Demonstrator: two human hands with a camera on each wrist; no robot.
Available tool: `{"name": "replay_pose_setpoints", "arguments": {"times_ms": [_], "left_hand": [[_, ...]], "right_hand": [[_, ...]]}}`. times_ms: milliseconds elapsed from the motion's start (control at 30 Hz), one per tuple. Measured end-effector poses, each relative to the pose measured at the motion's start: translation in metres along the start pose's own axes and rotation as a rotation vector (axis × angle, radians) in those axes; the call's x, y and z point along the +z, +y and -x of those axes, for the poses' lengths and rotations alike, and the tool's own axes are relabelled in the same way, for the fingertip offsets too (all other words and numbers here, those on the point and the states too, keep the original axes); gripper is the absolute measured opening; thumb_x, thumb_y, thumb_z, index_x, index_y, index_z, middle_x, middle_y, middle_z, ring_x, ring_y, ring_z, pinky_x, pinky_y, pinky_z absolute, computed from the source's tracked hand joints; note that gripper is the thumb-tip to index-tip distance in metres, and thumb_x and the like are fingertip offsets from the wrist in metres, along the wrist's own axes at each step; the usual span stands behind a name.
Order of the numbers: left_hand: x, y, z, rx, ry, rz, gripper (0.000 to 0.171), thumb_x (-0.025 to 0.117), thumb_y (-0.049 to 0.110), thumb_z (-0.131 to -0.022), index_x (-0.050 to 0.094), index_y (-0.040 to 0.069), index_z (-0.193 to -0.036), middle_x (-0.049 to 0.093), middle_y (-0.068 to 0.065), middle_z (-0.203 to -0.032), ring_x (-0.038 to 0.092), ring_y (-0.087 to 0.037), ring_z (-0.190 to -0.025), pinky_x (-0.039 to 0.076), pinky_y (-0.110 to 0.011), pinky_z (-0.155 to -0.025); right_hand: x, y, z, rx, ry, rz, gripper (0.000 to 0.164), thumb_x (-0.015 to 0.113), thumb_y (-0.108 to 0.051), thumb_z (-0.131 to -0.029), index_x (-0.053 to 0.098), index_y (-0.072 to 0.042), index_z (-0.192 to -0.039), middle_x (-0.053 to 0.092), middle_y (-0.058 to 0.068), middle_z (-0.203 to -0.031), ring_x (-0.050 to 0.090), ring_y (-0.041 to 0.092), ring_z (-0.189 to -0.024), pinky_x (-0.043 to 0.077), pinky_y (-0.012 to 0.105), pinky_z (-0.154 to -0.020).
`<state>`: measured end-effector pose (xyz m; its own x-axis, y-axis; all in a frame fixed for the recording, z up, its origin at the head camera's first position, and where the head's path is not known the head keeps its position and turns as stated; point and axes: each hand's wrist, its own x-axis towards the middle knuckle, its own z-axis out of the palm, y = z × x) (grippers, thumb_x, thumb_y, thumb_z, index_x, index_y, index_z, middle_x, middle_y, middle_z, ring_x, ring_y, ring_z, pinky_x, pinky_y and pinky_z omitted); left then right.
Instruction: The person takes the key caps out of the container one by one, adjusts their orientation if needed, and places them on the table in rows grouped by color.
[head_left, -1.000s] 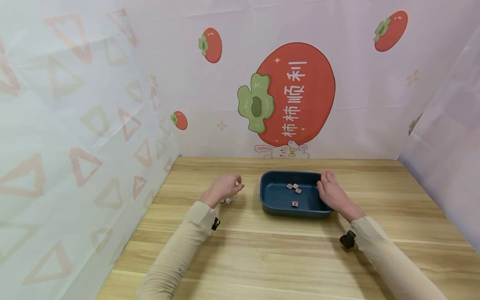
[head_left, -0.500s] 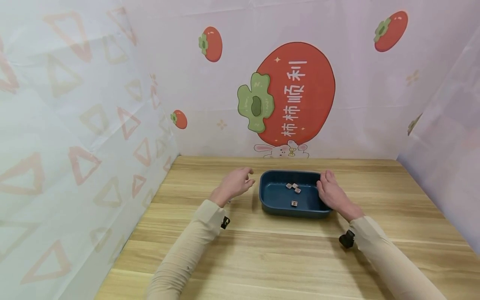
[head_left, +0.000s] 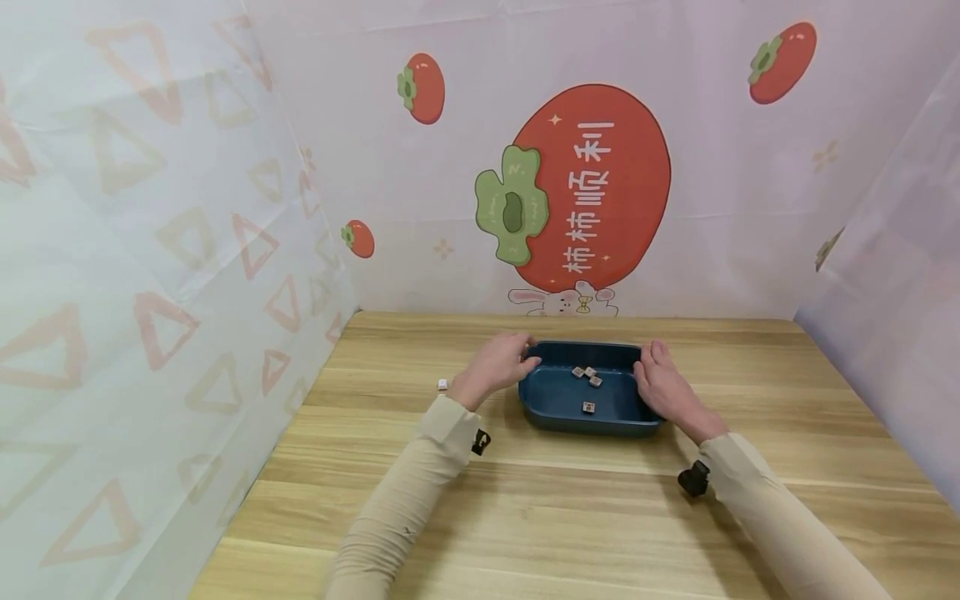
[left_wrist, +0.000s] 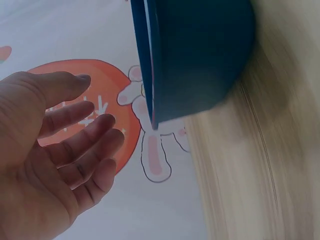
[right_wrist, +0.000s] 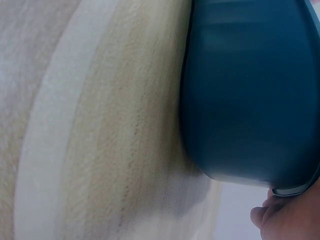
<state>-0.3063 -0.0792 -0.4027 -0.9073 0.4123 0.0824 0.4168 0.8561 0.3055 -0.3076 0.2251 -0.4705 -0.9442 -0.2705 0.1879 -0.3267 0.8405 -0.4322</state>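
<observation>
A dark blue rectangular tray (head_left: 592, 427) with rounded corners sits on the wooden table. Several small whitish tiles (head_left: 590, 372) with dark markings lie inside it, one (head_left: 588, 407) apart toward the near side. My right hand (head_left: 670, 389) holds the tray's right end, thumb over the rim; in the right wrist view its curled fingers (right_wrist: 258, 216) show just past the rim. My left hand (head_left: 495, 367) is at the tray's left end. In the left wrist view its fingers (left_wrist: 87, 142) are loosely bent, with nothing between them and a gap to the tray wall.
A small white tile (head_left: 442, 384) lies on the table (head_left: 570, 517) left of my left hand. Behind the table hangs a pale backdrop (head_left: 450, 183) printed with persimmons, and a patterned sheet (head_left: 150, 333) closes off the left side.
My left hand has moved right from over the white pieces on the table to the tray's left end, uncovering a white tile. My right hand and the tray stay in place.
</observation>
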Motion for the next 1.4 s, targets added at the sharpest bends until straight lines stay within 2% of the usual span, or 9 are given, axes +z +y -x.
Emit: {"name": "replay_pose_setpoints", "arguments": {"times_ms": [133,400,567,933,1133,1300,1400], "left_hand": [[0.003,0.015,-0.004,0.018,-0.003,0.001,0.037,0.06,0.034,-0.097,0.06,0.012,-0.127,0.067,-0.003,-0.113,0.063,-0.016,-0.1,0.053,-0.031,-0.087],[0.022,0.04,-0.009,0.035,-0.039,-0.001,0.037,0.06,0.037,-0.097,0.06,0.017,-0.128,0.066,-0.001,-0.115,0.062,-0.013,-0.1,0.053,-0.027,-0.085],[0.033,0.05,-0.012,0.04,-0.069,-0.017,0.037,0.062,0.037,-0.096,0.059,0.018,-0.128,0.065,0.0,-0.113,0.061,-0.011,-0.096,0.052,-0.025,-0.081],[0.055,0.068,-0.022,0.059,-0.155,-0.088,0.036,0.065,0.038,-0.094,0.062,0.022,-0.125,0.066,0.005,-0.118,0.059,-0.008,-0.097,0.051,-0.025,-0.09],[0.063,0.077,-0.025,0.025,-0.204,-0.116,0.039,0.068,0.042,-0.091,0.063,0.025,-0.126,0.067,0.007,-0.121,0.062,-0.009,-0.103,0.052,-0.028,-0.088],[0.071,0.081,-0.026,-0.017,-0.209,-0.154,0.041,0.068,0.048,-0.089,0.063,0.026,-0.123,0.066,0.007,-0.116,0.061,-0.009,-0.1,0.052,-0.029,-0.084],[0.075,0.083,-0.028,-0.052,-0.219,-0.17,0.048,0.067,0.052,-0.088,0.062,0.029,-0.13,0.062,0.008,-0.13,0.06,-0.01,-0.112,0.052,-0.03,-0.09]], "right_hand": [[0.0,0.0,0.0,0.002,0.003,-0.003,0.054,0.033,-0.014,-0.104,0.024,0.025,-0.14,0.015,0.045,-0.15,0.014,0.058,-0.142,0.018,0.062,-0.116],[0.001,0.001,0.0,-0.005,-0.003,-0.01,0.054,0.033,-0.014,-0.104,0.024,0.026,-0.14,0.014,0.046,-0.15,0.014,0.058,-0.142,0.017,0.063,-0.115],[0.005,0.002,0.0,-0.035,0.035,0.014,0.052,0.033,-0.012,-0.104,0.028,0.027,-0.137,0.017,0.048,-0.148,0.016,0.059,-0.14,0.018,0.063,-0.115],[0.004,0.002,0.0,-0.021,0.033,0.007,0.052,0.033,-0.012,-0.104,0.028,0.027,-0.138,0.018,0.047,-0.148,0.016,0.058,-0.141,0.018,0.063,-0.115],[0.005,0.003,-0.001,-0.013,0.033,0.017,0.052,0.034,-0.013,-0.104,0.028,0.026,-0.138,0.018,0.046,-0.149,0.017,0.057,-0.142,0.018,0.062,-0.116],[0.006,0.003,-0.002,-0.014,0.042,0.011,0.052,0.034,-0.014,-0.104,0.029,0.025,-0.138,0.019,0.045,-0.149,0.017,0.057,-0.141,0.019,0.062,-0.115],[0.004,0.002,-0.001,-0.015,0.044,0.016,0.051,0.035,-0.013,-0.104,0.03,0.025,-0.138,0.02,0.046,-0.149,0.018,0.057,-0.141,0.02,0.062,-0.115]]}}
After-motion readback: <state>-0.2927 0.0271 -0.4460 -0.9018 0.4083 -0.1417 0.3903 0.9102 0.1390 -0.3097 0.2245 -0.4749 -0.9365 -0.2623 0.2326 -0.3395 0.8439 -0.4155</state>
